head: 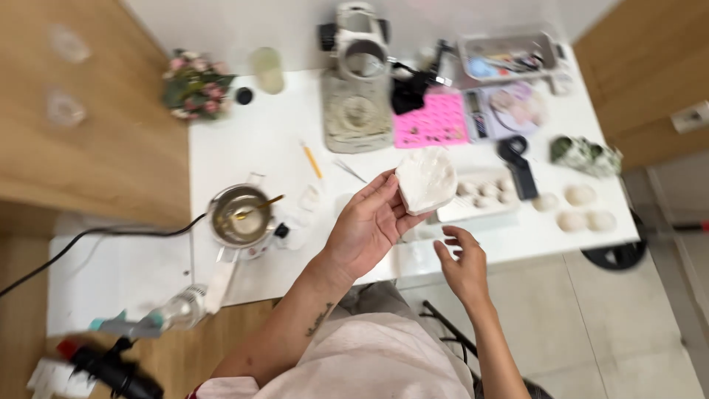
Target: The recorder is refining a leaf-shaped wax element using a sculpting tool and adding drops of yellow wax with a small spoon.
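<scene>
Your left hand grips a white shell-shaped mould above the white table; your right hand hovers open just below it, fingers spread, touching nothing.

The black tool at bottom left is cut off by the frame edge, and the far clutter is blurred

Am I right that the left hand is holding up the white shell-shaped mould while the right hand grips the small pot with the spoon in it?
Not quite. In the head view the left hand does hold the mould, but the right hand is empty and open, hovering below it. The pot sits untouched at the left.
</scene>
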